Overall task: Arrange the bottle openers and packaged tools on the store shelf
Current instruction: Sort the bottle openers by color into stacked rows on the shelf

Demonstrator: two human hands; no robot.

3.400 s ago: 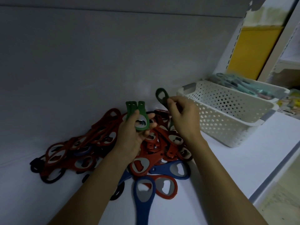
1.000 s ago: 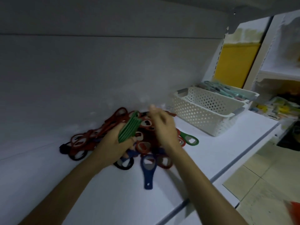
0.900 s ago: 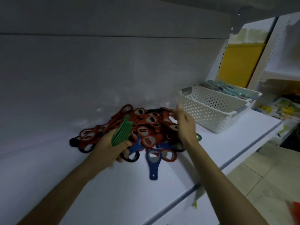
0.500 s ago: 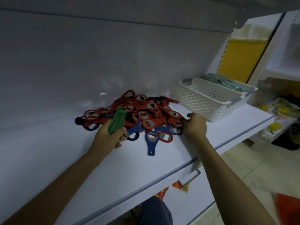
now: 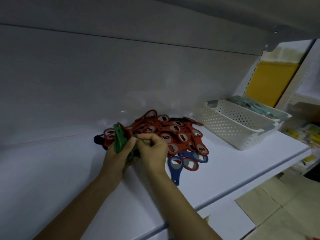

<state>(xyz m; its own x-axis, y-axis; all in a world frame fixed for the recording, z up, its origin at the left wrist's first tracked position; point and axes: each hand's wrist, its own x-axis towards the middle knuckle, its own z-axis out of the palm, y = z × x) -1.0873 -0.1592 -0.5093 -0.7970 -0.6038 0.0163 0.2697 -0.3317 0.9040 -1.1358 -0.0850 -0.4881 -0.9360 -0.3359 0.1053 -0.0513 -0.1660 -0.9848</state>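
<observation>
A heap of bottle openers (image 5: pixel 174 134), mostly red with a few blue and black ones, lies on the white shelf (image 5: pixel 233 163) against the back panel. My left hand (image 5: pixel 117 153) grips a stack of green bottle openers (image 5: pixel 119 139) held on edge in front of the heap's left side. My right hand (image 5: pixel 152 149) is right beside it, its fingers pinching another green opener (image 5: pixel 144 142) against that stack. A blue opener (image 5: pixel 174 168) lies nearest the shelf's front.
A white perforated basket (image 5: pixel 230 125) stands to the right of the heap, with a second basket of teal packaged tools (image 5: pixel 251 106) behind it. Yellow packets (image 5: pixel 310 135) lie on a further shelf at far right. The shelf's front edge runs diagonally below my arms.
My right hand has left the heap's right side with a green opener and come over to the stack in my left hand. The camera drew closer.
</observation>
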